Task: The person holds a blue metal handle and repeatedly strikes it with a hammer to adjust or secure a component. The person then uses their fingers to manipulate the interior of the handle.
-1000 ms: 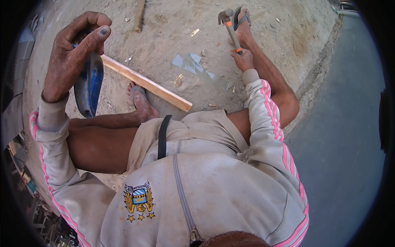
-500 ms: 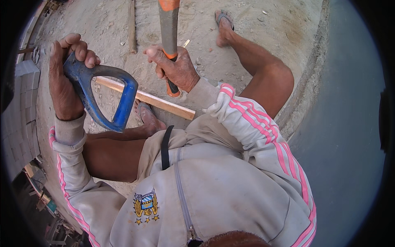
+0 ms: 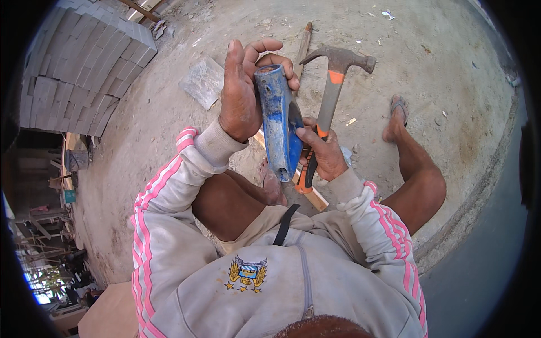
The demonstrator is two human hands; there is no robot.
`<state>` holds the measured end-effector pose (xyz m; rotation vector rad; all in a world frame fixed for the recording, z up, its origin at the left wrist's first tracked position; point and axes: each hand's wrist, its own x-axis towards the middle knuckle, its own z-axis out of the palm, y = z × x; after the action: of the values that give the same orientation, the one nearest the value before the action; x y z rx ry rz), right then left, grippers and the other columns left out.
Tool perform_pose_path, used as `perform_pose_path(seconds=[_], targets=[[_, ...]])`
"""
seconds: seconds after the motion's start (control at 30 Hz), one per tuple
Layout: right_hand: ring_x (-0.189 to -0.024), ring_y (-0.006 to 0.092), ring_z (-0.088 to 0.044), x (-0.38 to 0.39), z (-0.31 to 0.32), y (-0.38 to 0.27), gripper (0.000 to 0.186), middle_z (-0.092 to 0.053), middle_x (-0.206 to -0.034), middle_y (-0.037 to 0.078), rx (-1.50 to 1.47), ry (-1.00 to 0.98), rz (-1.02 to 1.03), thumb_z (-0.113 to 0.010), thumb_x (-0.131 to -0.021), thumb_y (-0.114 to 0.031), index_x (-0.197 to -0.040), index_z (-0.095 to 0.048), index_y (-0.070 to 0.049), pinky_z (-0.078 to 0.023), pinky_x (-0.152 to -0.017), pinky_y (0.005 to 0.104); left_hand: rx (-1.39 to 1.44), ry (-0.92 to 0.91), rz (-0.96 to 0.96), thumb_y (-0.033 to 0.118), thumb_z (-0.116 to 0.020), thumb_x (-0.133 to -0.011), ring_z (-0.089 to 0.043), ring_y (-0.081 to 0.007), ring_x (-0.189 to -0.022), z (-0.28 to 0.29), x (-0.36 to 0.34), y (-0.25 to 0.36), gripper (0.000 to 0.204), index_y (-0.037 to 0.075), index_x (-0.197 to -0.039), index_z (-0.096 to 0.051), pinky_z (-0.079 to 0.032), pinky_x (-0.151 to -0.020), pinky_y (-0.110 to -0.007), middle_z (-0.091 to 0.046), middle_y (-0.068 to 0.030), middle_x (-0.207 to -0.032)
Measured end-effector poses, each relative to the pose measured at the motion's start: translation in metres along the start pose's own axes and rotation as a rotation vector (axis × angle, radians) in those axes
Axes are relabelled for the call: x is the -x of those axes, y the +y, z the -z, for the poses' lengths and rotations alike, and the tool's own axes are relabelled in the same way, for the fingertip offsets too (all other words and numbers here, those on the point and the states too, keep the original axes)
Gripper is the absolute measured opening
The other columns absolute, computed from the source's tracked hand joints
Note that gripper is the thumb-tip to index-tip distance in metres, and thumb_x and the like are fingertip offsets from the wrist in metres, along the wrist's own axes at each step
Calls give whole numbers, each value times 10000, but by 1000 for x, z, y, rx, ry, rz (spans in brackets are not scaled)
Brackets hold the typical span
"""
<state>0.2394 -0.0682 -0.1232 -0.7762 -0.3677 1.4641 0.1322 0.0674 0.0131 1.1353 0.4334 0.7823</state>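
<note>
Left hand (image 3: 241, 93) wrapped shut around the upper end of a blue plastic handle piece (image 3: 280, 121), fingers curled over its top, thumb side facing me. Right hand (image 3: 322, 153) closed on the orange-and-black grip of a claw hammer (image 3: 329, 98), fist low on the shaft, steel head up and pointing away from me, claw to the left. Right fingertips also touch the side of the blue handle piece, so both hands meet at it. Blue piece is held upright in the air in front of my chest, above my knees, lower end hanging open just over my left foot (image 3: 271, 183).

Under the hands a light wooden strip (image 3: 313, 196) lies on the sandy ground (image 3: 439, 67), mostly hidden by the blue piece and hammer grip. Second wooden stick (image 3: 304, 42) lies farther out, behind the hammer head. Flat grey slab (image 3: 203, 81) on the ground to the left of my left hand. Stack of grey blocks (image 3: 79, 62) at far left. Right foot in a sandal (image 3: 396, 115) out to the right. I'm seated, grey jacket with pink stripes.
</note>
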Motion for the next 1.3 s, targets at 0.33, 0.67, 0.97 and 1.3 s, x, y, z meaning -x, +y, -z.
perform_pose_path(seconds=[0.33,0.67,0.97,1.3], targets=[[-762,115,-701,0,-7,-17,353,-715,-945,70,-72,1,51,-719,-947,-184,-1196,-637,53,-603,-705,255,-129,-218,62,490,-483,-1008,-656,-256,-1044,4,10,-8,589,49,-1398,-481,-535,-957,-413,-642,-125,-1103],[-550,33,-505,0,6,-46,418,-515,-663,-56,641,263,244,-754,-953,-270,-1216,-640,35,-390,-473,217,-892,-461,-331,248,-786,-690,-649,-289,-895,38,15,14,423,81,-1037,-613,-511,-811,-390,-636,-95,-939],[-731,67,-520,26,-8,-58,319,-569,-841,-17,655,161,545,-730,-977,-200,-1209,-605,-20,-434,-653,243,-1260,-446,-558,271,-870,-719,-648,-295,-868,65,8,24,454,64,-1025,-605,-509,-768,-390,-634,-107,-929],[-561,44,-498,41,-54,-39,249,-556,-686,-23,681,8,471,-677,-1014,-267,-1001,-572,-41,-386,-507,225,-1496,-419,-628,503,-856,-723,-632,-308,-712,60,7,21,539,69,-951,-632,-489,-632,-407,-611,-100,-781]])
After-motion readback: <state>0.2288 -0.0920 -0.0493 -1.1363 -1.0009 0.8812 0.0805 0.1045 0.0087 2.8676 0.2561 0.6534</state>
